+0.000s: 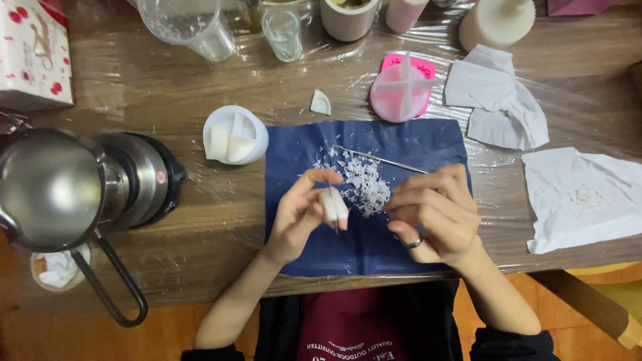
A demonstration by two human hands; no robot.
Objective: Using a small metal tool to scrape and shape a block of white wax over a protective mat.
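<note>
In the middle of the frame, the left hand (302,212) holds a small white wax piece (332,204); its grip is closed on the piece, with the thumb above and the fingers around it. The piece stands almost upright, just over a dark blue cloth (366,194) that lies on the tabletop (167,100). The right hand (435,212) is just beside it, to the right, with the fingers curled together and a ring on one finger. I cannot tell if this hand holds something, because the fingertips hide it. Between the two hands, a little higher, there is a heap of white shavings (361,182) on the cloth. A thin metal tool (381,159) lies on the cloth above the shavings, near the right hand.

Above the cloth, at the left, a round white mould (235,134) contains pale wax wedges. At the upper centre right a pink round mould (401,90) with a white cross divider stands on the tabletop, and a small white fragment (321,102) lies between the two moulds. Crumpled white paper (498,97) is at the upper right, and another white sheet (582,197) is at the right edge. At the left of the frame there is a steel pot (50,187) with a long handle. A clear measuring cup (187,27) and a small glass (282,30) stand along the top edge.
</note>
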